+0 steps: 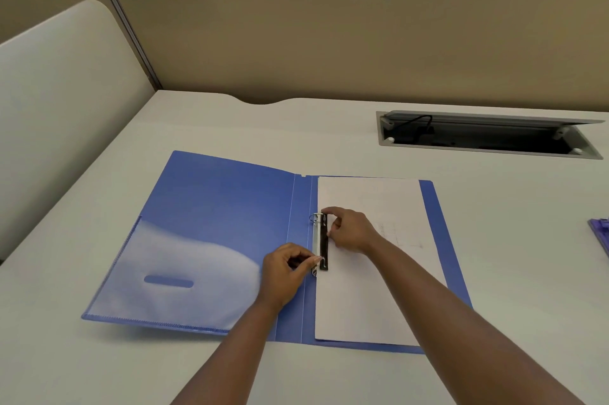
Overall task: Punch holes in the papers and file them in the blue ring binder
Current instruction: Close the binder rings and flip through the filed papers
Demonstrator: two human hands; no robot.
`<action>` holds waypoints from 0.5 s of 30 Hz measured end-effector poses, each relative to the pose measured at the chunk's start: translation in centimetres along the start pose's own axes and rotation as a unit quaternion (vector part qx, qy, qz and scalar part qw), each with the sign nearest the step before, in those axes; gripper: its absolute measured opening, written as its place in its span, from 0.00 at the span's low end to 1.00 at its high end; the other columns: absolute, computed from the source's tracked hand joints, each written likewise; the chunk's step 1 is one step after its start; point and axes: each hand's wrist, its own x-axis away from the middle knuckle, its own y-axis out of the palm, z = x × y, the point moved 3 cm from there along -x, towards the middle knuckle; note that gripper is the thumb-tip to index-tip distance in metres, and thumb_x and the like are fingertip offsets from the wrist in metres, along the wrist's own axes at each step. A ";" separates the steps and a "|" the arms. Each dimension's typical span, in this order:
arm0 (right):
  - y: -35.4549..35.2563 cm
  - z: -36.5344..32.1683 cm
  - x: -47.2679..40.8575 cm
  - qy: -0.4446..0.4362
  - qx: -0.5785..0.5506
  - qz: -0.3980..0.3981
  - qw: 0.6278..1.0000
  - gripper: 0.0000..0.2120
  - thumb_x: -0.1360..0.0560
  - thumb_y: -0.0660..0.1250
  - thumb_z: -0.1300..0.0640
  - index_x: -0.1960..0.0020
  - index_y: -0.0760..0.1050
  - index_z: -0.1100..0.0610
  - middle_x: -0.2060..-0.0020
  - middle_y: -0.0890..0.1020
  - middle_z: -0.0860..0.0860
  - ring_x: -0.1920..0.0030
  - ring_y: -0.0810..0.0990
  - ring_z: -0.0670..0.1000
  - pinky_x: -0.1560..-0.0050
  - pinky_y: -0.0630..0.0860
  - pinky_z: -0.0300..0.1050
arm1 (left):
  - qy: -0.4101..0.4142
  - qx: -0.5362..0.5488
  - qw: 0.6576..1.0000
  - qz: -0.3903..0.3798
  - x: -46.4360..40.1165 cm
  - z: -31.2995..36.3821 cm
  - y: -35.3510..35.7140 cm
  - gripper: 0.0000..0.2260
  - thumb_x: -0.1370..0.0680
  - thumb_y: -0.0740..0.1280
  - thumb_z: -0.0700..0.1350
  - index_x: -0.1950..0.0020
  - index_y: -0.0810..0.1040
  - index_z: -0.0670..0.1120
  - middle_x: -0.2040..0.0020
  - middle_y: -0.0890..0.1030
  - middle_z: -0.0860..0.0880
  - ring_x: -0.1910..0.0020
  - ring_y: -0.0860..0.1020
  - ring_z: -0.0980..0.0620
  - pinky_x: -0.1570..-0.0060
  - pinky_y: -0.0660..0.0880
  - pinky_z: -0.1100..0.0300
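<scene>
The blue ring binder point(211, 207) lies open flat on the desk, with a clear pocket on its left inside cover. White papers point(369, 299) rest on its right half, their left edge at the metal ring mechanism point(321, 240). My left hand point(286, 272) pinches the lower end of the mechanism with its fingertips. My right hand point(351, 230) presses fingers on the upper end, by the top ring, and rests on the papers. Whether the rings are closed is hard to tell.
A purple object point(601, 235), possibly the hole punch, shows at the right edge. An open cable tray point(487, 134) is set into the desk at the back right. A beige partition point(329, 42) stands behind the desk, and a cream panel point(66, 108) stands to its left.
</scene>
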 end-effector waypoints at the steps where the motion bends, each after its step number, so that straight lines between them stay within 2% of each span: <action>1: 0.0 0.1 0.1 -0.003 -0.004 -0.001 1.000 0.25 0.27 0.59 0.66 0.31 0.67 0.53 0.48 0.82 0.57 0.44 0.77 0.57 0.46 0.72 0.44 | -0.005 0.001 1.000 0.004 0.0 -0.1 0.1 0.02 0.30 0.73 0.41 0.61 0.82 0.46 0.63 0.81 0.49 0.60 0.79 0.53 0.60 0.77 0.66; 4: 0.0 0.5 0.2 -0.005 -0.011 0.000 1.000 0.26 0.28 0.56 0.69 0.31 0.68 0.54 0.52 0.79 0.53 0.46 0.77 0.56 0.52 0.69 0.40 | -0.012 0.001 1.000 0.013 -0.1 -0.1 0.2 0.02 0.31 0.74 0.41 0.61 0.83 0.43 0.64 0.81 0.50 0.59 0.79 0.53 0.60 0.77 0.67; 7: -0.1 0.7 0.1 -0.004 -0.014 0.006 1.000 0.25 0.27 0.56 0.69 0.33 0.70 0.54 0.50 0.80 0.57 0.49 0.78 0.56 0.54 0.69 0.40 | -0.012 0.001 1.000 0.011 -0.1 -0.2 0.3 0.03 0.31 0.74 0.41 0.60 0.83 0.42 0.64 0.81 0.52 0.60 0.79 0.55 0.61 0.77 0.69; 9: -0.1 0.6 0.2 -0.004 -0.022 0.006 1.000 0.24 0.26 0.56 0.68 0.33 0.70 0.54 0.52 0.79 0.56 0.49 0.79 0.56 0.54 0.71 0.41 | -0.013 -0.005 1.000 0.012 -0.1 -0.2 0.3 0.04 0.31 0.74 0.41 0.60 0.83 0.42 0.65 0.80 0.53 0.61 0.79 0.56 0.61 0.77 0.70; 12: -0.3 0.5 0.3 -0.001 -0.015 -0.010 1.000 0.25 0.28 0.61 0.69 0.34 0.70 0.55 0.58 0.76 0.52 0.54 0.76 0.52 0.55 0.70 0.42 | -0.011 -0.004 1.000 0.019 0.1 0.0 0.3 0.04 0.31 0.74 0.41 0.59 0.84 0.41 0.65 0.80 0.54 0.61 0.79 0.57 0.61 0.76 0.71; 15: -0.5 0.5 0.4 0.001 0.002 -0.022 1.000 0.27 0.32 0.66 0.70 0.34 0.71 0.55 0.53 0.77 0.55 0.51 0.74 0.53 0.53 0.69 0.41 | -0.008 -0.006 1.000 0.022 0.2 0.0 0.3 0.05 0.32 0.74 0.42 0.59 0.84 0.41 0.65 0.80 0.54 0.60 0.79 0.57 0.61 0.76 0.71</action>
